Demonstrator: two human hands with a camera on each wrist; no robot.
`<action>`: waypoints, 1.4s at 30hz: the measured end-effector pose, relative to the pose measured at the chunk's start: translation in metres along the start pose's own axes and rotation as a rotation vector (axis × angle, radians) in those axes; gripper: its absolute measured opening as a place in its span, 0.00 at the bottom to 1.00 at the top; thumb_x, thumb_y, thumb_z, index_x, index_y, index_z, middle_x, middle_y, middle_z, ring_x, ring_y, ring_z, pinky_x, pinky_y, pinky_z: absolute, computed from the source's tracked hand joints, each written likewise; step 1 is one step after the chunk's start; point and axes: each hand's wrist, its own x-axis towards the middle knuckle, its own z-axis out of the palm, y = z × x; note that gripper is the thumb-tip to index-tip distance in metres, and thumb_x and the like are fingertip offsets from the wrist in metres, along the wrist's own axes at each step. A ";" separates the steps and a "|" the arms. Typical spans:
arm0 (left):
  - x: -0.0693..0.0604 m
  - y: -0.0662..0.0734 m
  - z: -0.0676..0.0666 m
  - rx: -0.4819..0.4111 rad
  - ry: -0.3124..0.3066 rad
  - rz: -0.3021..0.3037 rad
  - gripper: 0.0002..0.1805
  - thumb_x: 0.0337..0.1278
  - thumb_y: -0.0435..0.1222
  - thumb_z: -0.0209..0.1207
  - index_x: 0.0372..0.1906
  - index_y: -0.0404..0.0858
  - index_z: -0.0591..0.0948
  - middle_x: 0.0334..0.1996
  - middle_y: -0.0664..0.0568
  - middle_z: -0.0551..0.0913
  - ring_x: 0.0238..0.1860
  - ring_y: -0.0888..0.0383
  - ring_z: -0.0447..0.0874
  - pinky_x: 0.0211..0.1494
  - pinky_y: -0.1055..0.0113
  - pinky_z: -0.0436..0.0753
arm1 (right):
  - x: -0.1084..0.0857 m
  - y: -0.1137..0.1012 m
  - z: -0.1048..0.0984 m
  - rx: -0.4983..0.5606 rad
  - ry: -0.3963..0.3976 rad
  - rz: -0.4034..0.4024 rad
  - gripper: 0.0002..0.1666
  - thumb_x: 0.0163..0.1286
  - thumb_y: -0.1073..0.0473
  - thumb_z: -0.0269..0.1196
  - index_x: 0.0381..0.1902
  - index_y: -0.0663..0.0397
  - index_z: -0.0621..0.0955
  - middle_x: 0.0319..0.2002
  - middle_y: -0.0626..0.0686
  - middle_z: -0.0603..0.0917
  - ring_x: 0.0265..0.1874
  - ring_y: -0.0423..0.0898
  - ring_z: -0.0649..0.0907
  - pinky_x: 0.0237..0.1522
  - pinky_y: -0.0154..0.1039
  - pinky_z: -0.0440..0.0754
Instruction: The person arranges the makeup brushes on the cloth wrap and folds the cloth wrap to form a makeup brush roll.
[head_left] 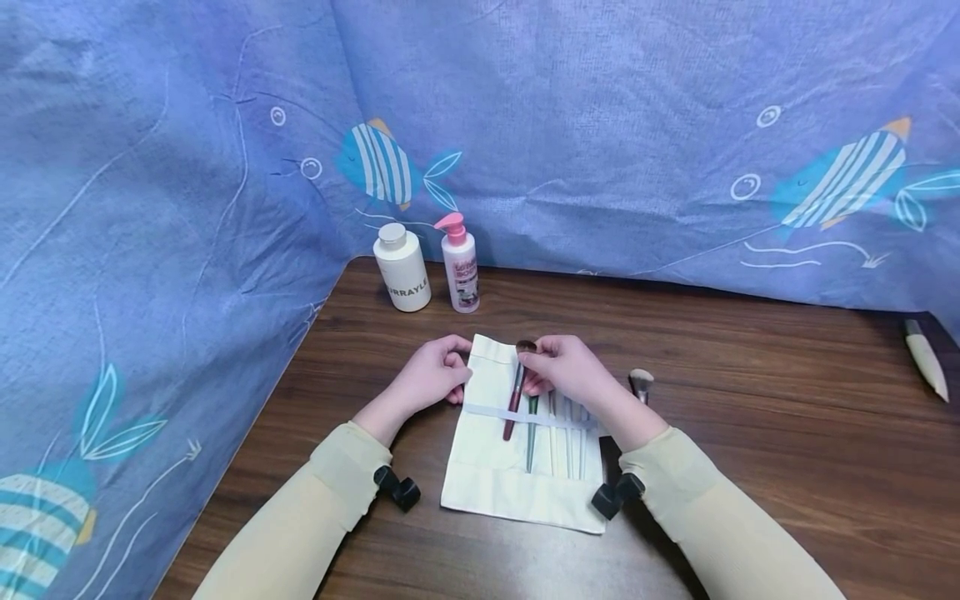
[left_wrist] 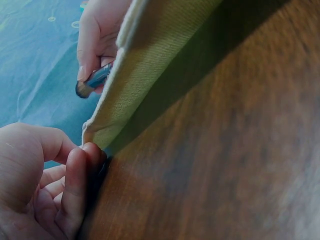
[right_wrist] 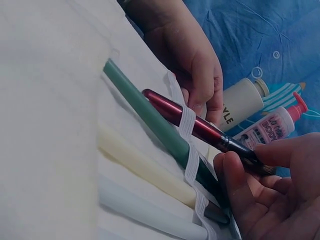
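Observation:
A cream cloth brush roll (head_left: 480,483) lies unfolded on the table, a white elastic band running across it. My left hand (head_left: 435,371) pinches its left edge between thumb and fingers, lifting that edge off the wood in the left wrist view. With the right hand (head_left: 566,367) I pinch a red-handled makeup brush (right_wrist: 207,131) near its dark bristles. Its red handle passes under the elastic band (right_wrist: 187,122). Beside it, a green-handled brush (right_wrist: 145,112) and several pale-handled brushes (right_wrist: 145,167) sit under the same band.
A white bottle (head_left: 405,271) and a pink-topped pump bottle (head_left: 460,267) stand at the back left. Another makeup brush (head_left: 641,383) lies by the right forearm, partly hidden. A pale-handled brush (head_left: 926,358) lies at the far right. A blue fish-print cloth (head_left: 600,150) hangs behind.

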 end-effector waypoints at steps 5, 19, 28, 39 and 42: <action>0.001 0.000 0.000 0.003 -0.001 -0.002 0.23 0.59 0.25 0.56 0.61 0.32 0.77 0.21 0.49 0.80 0.17 0.58 0.81 0.24 0.66 0.84 | -0.002 0.002 0.003 -0.182 0.002 -0.026 0.17 0.76 0.53 0.63 0.30 0.59 0.79 0.19 0.52 0.82 0.18 0.44 0.81 0.24 0.38 0.82; 0.002 0.000 0.000 0.012 0.000 -0.009 0.23 0.59 0.26 0.56 0.61 0.33 0.77 0.21 0.48 0.81 0.17 0.57 0.81 0.24 0.65 0.85 | -0.008 -0.001 0.010 -0.415 0.006 -0.026 0.26 0.74 0.47 0.64 0.19 0.51 0.71 0.11 0.50 0.75 0.10 0.44 0.77 0.19 0.38 0.74; 0.003 -0.002 0.000 0.014 0.007 -0.017 0.22 0.59 0.26 0.57 0.60 0.34 0.77 0.21 0.48 0.81 0.17 0.57 0.82 0.24 0.65 0.85 | -0.009 -0.003 0.018 -0.463 0.060 -0.015 0.27 0.71 0.46 0.65 0.19 0.47 0.66 0.10 0.46 0.73 0.09 0.43 0.77 0.13 0.35 0.68; 0.001 -0.001 0.000 0.016 0.004 -0.008 0.22 0.59 0.26 0.57 0.61 0.34 0.77 0.22 0.48 0.81 0.17 0.57 0.82 0.25 0.64 0.85 | -0.009 -0.003 0.021 -0.475 0.080 -0.013 0.24 0.69 0.48 0.67 0.20 0.49 0.68 0.11 0.47 0.75 0.09 0.43 0.79 0.14 0.34 0.69; 0.001 -0.001 0.000 0.017 0.006 -0.007 0.23 0.59 0.26 0.57 0.61 0.34 0.77 0.22 0.48 0.81 0.17 0.57 0.82 0.25 0.64 0.85 | -0.009 -0.003 0.022 -0.474 0.082 -0.011 0.22 0.68 0.48 0.67 0.22 0.50 0.70 0.12 0.47 0.76 0.09 0.43 0.79 0.14 0.34 0.69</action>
